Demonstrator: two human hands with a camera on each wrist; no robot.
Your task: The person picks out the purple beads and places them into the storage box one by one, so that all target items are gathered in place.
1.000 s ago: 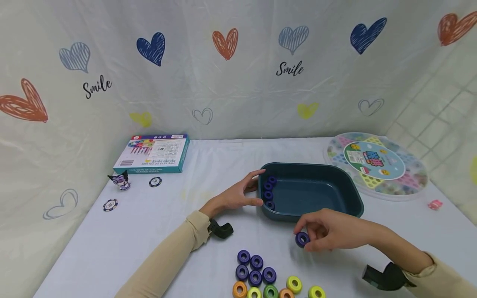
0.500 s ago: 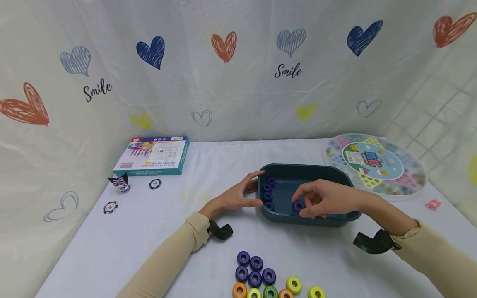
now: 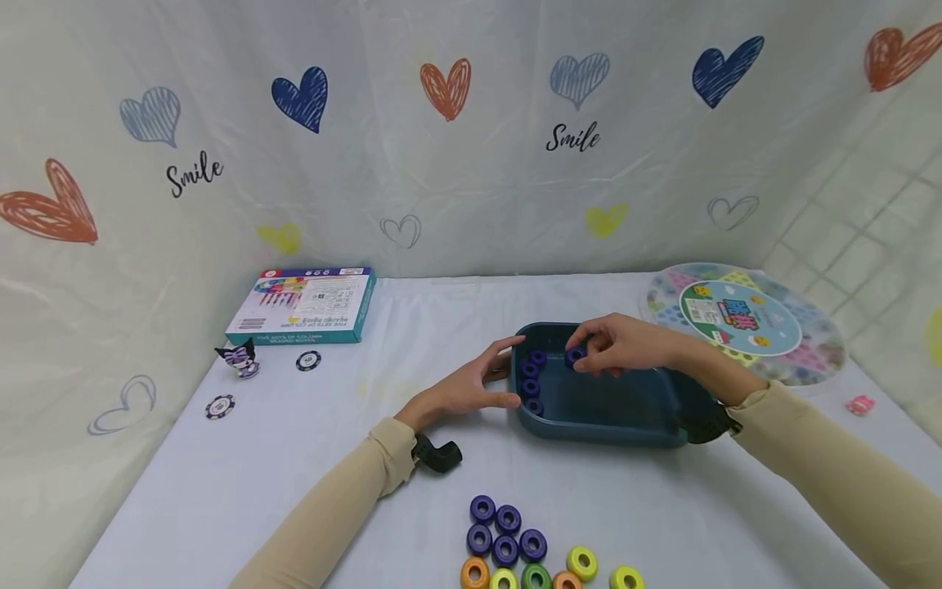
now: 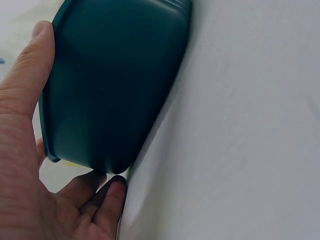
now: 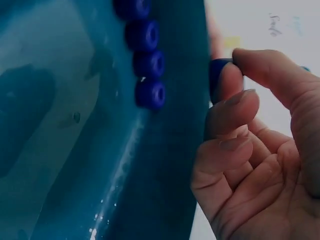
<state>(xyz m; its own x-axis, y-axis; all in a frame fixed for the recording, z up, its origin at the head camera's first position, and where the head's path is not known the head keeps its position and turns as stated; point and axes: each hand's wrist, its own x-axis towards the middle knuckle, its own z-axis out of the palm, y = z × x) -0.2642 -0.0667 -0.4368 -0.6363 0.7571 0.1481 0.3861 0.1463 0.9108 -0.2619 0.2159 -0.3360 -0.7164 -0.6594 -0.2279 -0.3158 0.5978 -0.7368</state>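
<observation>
My left hand (image 3: 468,384) holds the left end of a dark teal plastic tub (image 3: 614,435), thumb at the near corner and fingers at the far one. In the left wrist view the tub's outer wall (image 4: 115,85) fills the space between thumb and fingers. Between thumb and fingertips my right hand (image 3: 625,342) pinches a purple ring-shaped bead (image 3: 575,357) over the tub's far left part. The right wrist view shows the pinched bead (image 5: 218,75) partly covered by fingers. Several purple beads (image 3: 531,387) line the tub's left wall in a row.
Near the front edge lie several more purple beads (image 3: 505,550), with orange (image 3: 474,573), yellow (image 3: 582,564) and green (image 3: 536,577) ones. A flat box (image 3: 302,307), a small figurine (image 3: 239,358) and two chips (image 3: 219,406) sit left. A round game board (image 3: 743,323) lies behind right.
My right hand has carried the purple bead from in front of the tub, over its near rim, to the far left inside. My left hand stays at the tub's end.
</observation>
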